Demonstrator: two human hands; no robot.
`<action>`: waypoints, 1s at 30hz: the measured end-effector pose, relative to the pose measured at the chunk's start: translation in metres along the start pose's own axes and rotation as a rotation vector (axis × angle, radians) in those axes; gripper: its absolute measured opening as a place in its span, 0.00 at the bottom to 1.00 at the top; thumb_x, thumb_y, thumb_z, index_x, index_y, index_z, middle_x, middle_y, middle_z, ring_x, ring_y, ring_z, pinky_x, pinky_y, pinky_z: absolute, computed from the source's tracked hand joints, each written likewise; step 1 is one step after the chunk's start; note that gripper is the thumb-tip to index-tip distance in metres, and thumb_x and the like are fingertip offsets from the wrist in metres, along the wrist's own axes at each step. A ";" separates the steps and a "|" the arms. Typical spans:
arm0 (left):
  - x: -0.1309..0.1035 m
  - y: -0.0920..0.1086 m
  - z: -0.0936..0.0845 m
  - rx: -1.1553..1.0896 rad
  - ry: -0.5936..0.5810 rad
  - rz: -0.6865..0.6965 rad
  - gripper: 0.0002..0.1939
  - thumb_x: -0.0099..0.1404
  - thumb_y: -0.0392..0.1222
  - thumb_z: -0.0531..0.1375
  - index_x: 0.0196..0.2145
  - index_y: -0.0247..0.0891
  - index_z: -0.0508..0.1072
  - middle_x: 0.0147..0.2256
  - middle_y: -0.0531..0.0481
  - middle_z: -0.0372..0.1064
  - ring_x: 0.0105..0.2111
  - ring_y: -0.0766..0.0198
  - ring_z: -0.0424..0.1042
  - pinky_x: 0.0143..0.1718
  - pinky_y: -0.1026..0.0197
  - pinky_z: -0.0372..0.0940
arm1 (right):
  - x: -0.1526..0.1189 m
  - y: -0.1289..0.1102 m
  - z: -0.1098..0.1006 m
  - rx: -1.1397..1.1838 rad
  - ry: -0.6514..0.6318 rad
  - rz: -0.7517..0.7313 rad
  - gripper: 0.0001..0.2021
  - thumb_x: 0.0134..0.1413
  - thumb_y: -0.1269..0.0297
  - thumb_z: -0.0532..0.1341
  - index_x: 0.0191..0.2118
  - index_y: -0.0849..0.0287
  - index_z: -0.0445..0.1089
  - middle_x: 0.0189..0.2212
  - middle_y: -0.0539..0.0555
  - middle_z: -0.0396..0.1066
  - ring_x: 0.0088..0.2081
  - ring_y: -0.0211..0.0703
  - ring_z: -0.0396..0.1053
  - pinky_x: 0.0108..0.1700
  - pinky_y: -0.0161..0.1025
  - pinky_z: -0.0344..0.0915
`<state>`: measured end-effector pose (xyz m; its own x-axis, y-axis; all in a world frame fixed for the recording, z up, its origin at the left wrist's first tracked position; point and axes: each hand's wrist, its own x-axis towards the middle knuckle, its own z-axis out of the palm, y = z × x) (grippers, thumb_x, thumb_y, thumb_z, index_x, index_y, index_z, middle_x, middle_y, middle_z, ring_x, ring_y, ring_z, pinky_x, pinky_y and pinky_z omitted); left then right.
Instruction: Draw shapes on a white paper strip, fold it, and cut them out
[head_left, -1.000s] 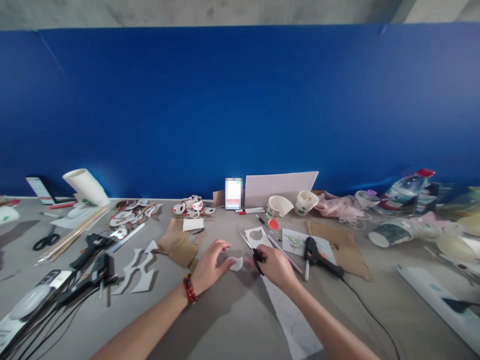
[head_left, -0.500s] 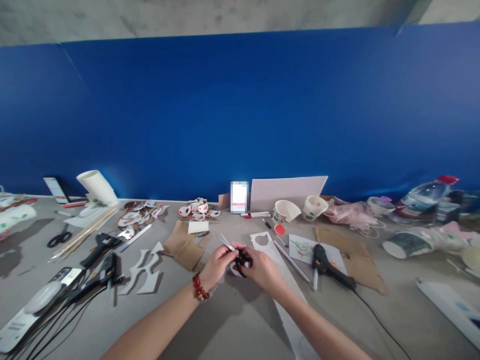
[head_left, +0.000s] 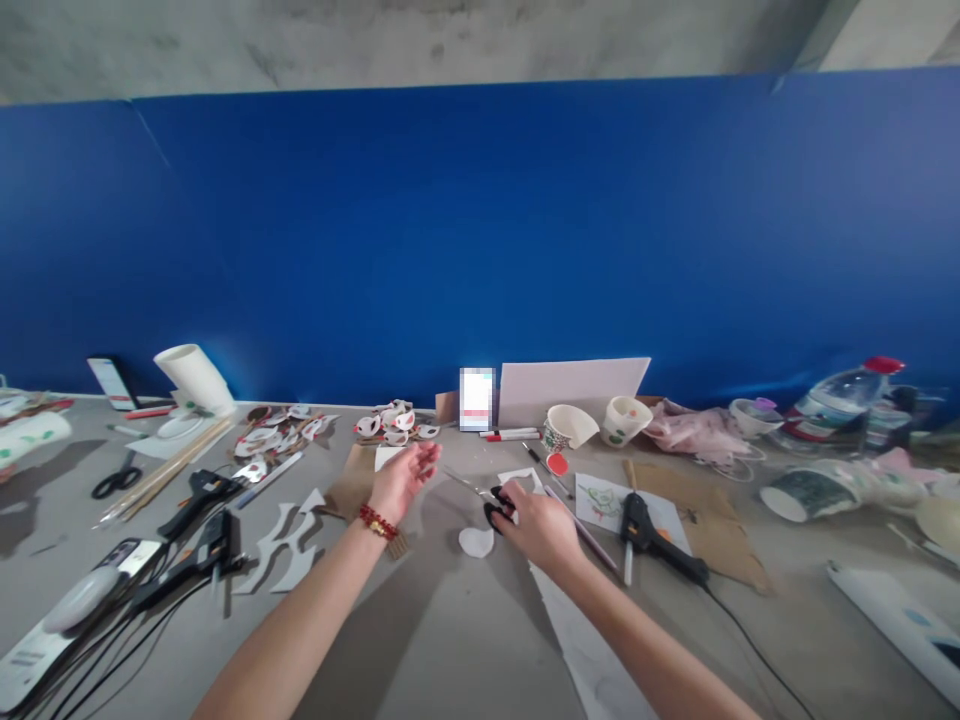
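My right hand (head_left: 541, 525) is closed round the black handles of a pair of scissors (head_left: 469, 484), whose blades point up and to the left. My left hand (head_left: 405, 484) is raised over the brown cardboard, palm turned inward, fingers loosely bent with nothing in them; a red bead bracelet (head_left: 377, 522) circles its wrist. Between the hands, on the grey table, lies a small round white paper piece (head_left: 476, 542). A long white paper strip (head_left: 574, 625) with a cut-out near its top runs under my right hand and forearm.
Glue guns (head_left: 206, 555) with cords and curved white cutouts (head_left: 289, 545) lie left. Small bird-shaped pieces (head_left: 396, 424) sit at the back. On the right are a black glue gun (head_left: 660, 540), a drawing (head_left: 596, 497), cardboard (head_left: 724, 520), paper cups (head_left: 626, 420) and a bottle (head_left: 832, 405).
My hands have parted: the left moved up and left, the right drew right with the scissors. The round white piece, earlier at my fingers, now lies on the table.
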<state>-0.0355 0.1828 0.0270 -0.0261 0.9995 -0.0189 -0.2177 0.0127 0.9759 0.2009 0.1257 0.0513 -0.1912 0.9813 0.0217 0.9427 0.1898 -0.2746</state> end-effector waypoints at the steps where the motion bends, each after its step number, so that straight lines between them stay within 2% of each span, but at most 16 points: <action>1: 0.002 0.003 -0.007 0.038 0.021 0.029 0.25 0.62 0.58 0.57 0.39 0.31 0.75 0.43 0.34 0.76 0.41 0.54 0.76 0.39 0.57 0.69 | 0.002 0.004 -0.001 -0.010 0.002 0.022 0.11 0.57 0.57 0.60 0.44 0.52 0.69 0.32 0.50 0.78 0.34 0.45 0.75 0.28 0.34 0.52; 4: 0.001 0.011 -0.025 0.226 0.029 0.112 0.26 0.64 0.61 0.53 0.32 0.34 0.77 0.37 0.37 0.77 0.41 0.52 0.75 0.41 0.57 0.67 | 0.014 0.015 -0.007 -0.050 0.001 0.084 0.11 0.58 0.56 0.59 0.44 0.52 0.69 0.34 0.51 0.78 0.34 0.46 0.75 0.27 0.35 0.50; 8: -0.011 0.015 -0.036 0.527 0.054 0.271 0.22 0.65 0.55 0.54 0.20 0.41 0.72 0.26 0.43 0.74 0.36 0.53 0.73 0.46 0.56 0.63 | 0.036 0.013 -0.012 -0.091 -0.018 0.049 0.11 0.59 0.56 0.58 0.45 0.53 0.70 0.38 0.53 0.78 0.37 0.47 0.75 0.27 0.34 0.51; 11: -0.017 0.015 -0.037 0.699 0.106 0.385 0.18 0.65 0.52 0.54 0.23 0.41 0.70 0.25 0.47 0.69 0.31 0.56 0.69 0.42 0.56 0.62 | 0.052 0.004 -0.009 -0.097 -0.027 0.001 0.11 0.58 0.55 0.58 0.42 0.53 0.71 0.41 0.53 0.77 0.40 0.48 0.75 0.28 0.34 0.53; 15: -0.022 0.019 -0.041 0.858 0.142 0.491 0.13 0.66 0.50 0.53 0.27 0.41 0.66 0.27 0.50 0.66 0.30 0.58 0.66 0.38 0.60 0.61 | 0.067 -0.011 0.000 -0.119 -0.073 -0.014 0.12 0.56 0.54 0.60 0.38 0.56 0.73 0.36 0.56 0.77 0.37 0.50 0.75 0.30 0.35 0.57; 20: -0.029 0.024 -0.042 1.009 0.072 0.515 0.19 0.69 0.48 0.50 0.22 0.41 0.62 0.20 0.53 0.62 0.24 0.62 0.65 0.30 0.64 0.57 | 0.077 -0.025 0.010 -0.116 -0.108 -0.052 0.11 0.56 0.57 0.60 0.40 0.58 0.72 0.39 0.59 0.77 0.39 0.51 0.75 0.33 0.36 0.60; 24: -0.034 0.019 -0.038 1.102 0.006 0.503 0.26 0.72 0.48 0.46 0.17 0.41 0.60 0.17 0.50 0.62 0.22 0.61 0.66 0.29 0.62 0.57 | 0.082 -0.026 0.015 -0.086 -0.124 -0.077 0.12 0.54 0.59 0.62 0.43 0.57 0.71 0.40 0.58 0.76 0.39 0.49 0.74 0.33 0.35 0.58; 26: -0.035 0.016 -0.035 1.141 -0.032 0.496 0.25 0.72 0.47 0.47 0.19 0.40 0.65 0.18 0.49 0.65 0.23 0.61 0.68 0.30 0.62 0.58 | 0.085 -0.023 0.015 -0.057 -0.134 -0.087 0.13 0.53 0.60 0.62 0.44 0.56 0.70 0.41 0.56 0.75 0.39 0.47 0.73 0.32 0.34 0.57; 28: -0.034 0.014 -0.032 1.172 -0.081 0.493 0.16 0.71 0.43 0.50 0.29 0.40 0.73 0.22 0.50 0.69 0.25 0.60 0.70 0.31 0.62 0.60 | 0.087 -0.018 0.013 -0.021 -0.152 -0.103 0.13 0.50 0.61 0.64 0.43 0.56 0.71 0.40 0.53 0.75 0.38 0.44 0.73 0.31 0.33 0.56; 30: -0.031 0.014 -0.027 1.189 -0.148 0.504 0.11 0.68 0.38 0.52 0.41 0.41 0.74 0.30 0.49 0.73 0.31 0.59 0.73 0.35 0.61 0.63 | 0.085 -0.016 0.008 0.017 -0.158 -0.122 0.13 0.50 0.61 0.66 0.42 0.56 0.72 0.39 0.53 0.75 0.38 0.44 0.72 0.32 0.32 0.57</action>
<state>-0.0638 0.1509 0.0351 0.2725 0.8948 0.3536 0.7800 -0.4206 0.4633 0.1671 0.2062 0.0497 -0.3453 0.9337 -0.0947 0.9054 0.3049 -0.2954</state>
